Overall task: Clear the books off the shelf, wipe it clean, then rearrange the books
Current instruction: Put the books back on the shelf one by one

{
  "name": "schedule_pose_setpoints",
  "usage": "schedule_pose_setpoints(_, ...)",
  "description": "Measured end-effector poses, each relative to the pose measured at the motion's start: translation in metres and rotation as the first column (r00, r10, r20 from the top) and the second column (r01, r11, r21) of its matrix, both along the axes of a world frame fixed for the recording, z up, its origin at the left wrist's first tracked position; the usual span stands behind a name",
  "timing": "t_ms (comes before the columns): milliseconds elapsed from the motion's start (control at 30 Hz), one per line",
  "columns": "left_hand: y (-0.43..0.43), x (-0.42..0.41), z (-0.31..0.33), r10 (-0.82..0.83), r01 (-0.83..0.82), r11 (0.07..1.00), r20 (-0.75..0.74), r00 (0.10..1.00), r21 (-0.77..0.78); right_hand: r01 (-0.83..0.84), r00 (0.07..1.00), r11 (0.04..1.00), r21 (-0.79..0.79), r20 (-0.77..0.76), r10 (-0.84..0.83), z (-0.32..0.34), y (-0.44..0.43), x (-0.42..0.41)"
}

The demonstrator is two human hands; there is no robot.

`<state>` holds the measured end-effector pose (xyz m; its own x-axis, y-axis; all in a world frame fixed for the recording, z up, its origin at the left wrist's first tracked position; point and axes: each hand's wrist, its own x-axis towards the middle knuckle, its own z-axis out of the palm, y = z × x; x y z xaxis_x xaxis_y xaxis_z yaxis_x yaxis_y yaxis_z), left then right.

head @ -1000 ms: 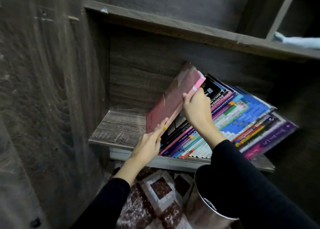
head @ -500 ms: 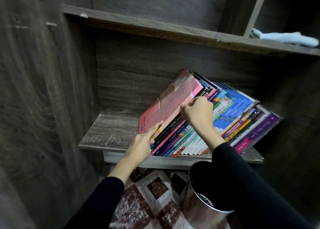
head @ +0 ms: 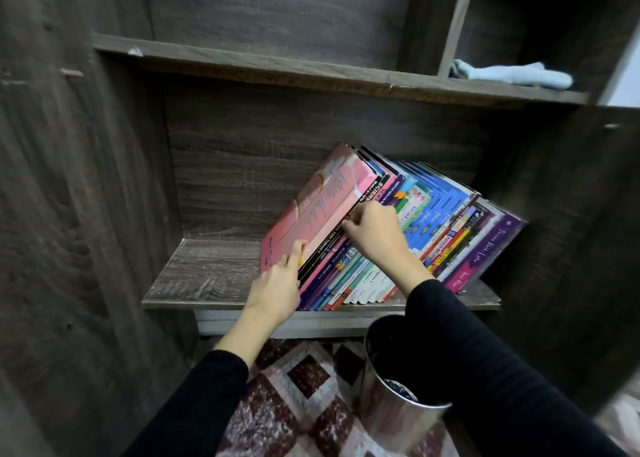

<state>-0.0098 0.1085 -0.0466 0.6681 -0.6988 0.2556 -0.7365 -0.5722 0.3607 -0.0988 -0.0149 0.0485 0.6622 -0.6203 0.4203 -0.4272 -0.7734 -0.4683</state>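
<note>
Books [head: 415, 235] fill the right part of a dark wooden shelf [head: 207, 276], seen from the head camera looking down past two black-sleeved arms. They stand as one slanted row, tipped over to the right so that each rests on its neighbour. Their spines run from the shelf's front edge upward and away from the person.

The pink book [head: 322, 210] is the outermost on the left, its cover facing the bare stretch of shelf. It lies directly between the two hands. The left hand [head: 277, 290] is at its lower front corner, fingers stretched fairly straight and pressed against the cover and edge. The right hand [head: 377, 235] is higher up the same edge, fingers curled and tips tucked into the seam between the pink book and the black spine next to it (a pinch on that one book, as far as can be seen). Both hands already touch it, and the free way out looks to be leftward and toward the person.

Up and to the right of the hands, a pale blue cloth [head: 512, 75] lies in the compartment above. Under the right forearm a metal bin [head: 398, 397] stands on a patterned rug [head: 304, 387], with something dark inside that is too dim to make out.
</note>
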Motion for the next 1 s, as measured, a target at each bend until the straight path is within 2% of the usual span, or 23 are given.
schedule_pose_setpoints(133,-0.011,-0.019,0.02,-0.065,0.05,0.984,-0.085,0.994,-0.169,0.025,0.996,0.998,-0.06,-0.08,-0.03,-0.002,-0.008,-0.025)
schedule_pose_setpoints(300,-0.028,-0.047,0.032,-0.037,0.097,0.954,0.209,0.977,-0.283,0.077,0.986,0.995,-0.068,-0.145,-0.086,0.001,-0.022,-0.071)
schedule_pose_setpoints(433,-0.046,-0.074,0.038,0.025,0.044,0.941,0.198,0.98,-0.335,0.149,0.965,0.986,-0.072,-0.208,-0.161,-0.005,-0.028,-0.112)
schedule_pose_setpoints(533,-0.06,-0.099,0.032,0.026,0.072,0.931,0.263,0.964,-0.357,0.211,0.948,0.975,-0.068,-0.23,-0.221,-0.016,-0.031,-0.146)
schedule_pose_setpoints(767,-0.103,-0.181,-0.002,-0.299,0.339,0.916,0.197,0.934,-0.214,0.346,0.912,0.937,-0.036,-0.221,-0.346,-0.064,-0.042,-0.227)
schedule_pose_setpoints(1000,-0.131,-0.263,-0.055,-0.566,0.568,0.823,0.14,0.812,0.03,0.488,0.838,0.872,0.017,-0.288,-0.463,-0.137,-0.047,-0.314)
